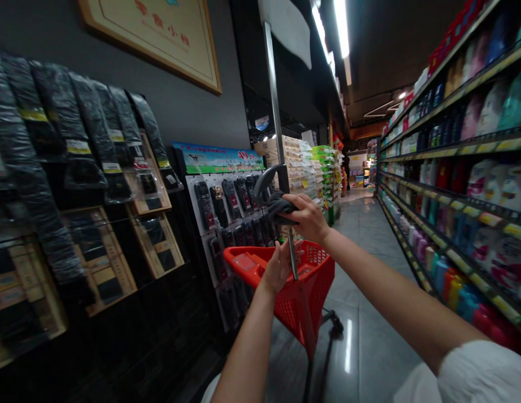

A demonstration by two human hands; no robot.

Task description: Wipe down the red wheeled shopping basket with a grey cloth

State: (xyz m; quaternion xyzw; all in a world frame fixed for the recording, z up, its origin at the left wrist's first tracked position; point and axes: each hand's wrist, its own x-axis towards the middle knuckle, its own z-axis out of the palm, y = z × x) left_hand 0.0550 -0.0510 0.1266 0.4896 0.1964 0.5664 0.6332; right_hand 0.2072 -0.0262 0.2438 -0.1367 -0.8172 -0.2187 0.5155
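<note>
A red plastic shopping cart stands before me, with a tall metal pole rising from it. A grey curved hook-like piece joins the pole at a black sleeve. My right hand is closed on a dark grey cloth, pressed against the pole just under the black sleeve. Lower down, my left hand is around the pole near the basket rim, its fingers partly hidden behind the metal. A pale sign panel tops the pole.
A rack of packaged items stands close behind the cart on the left. Plastic-wrapped belts and boxed sets hang nearer. Shelves of bottles line the right side. Stacked packs stand farther along the tiled aisle.
</note>
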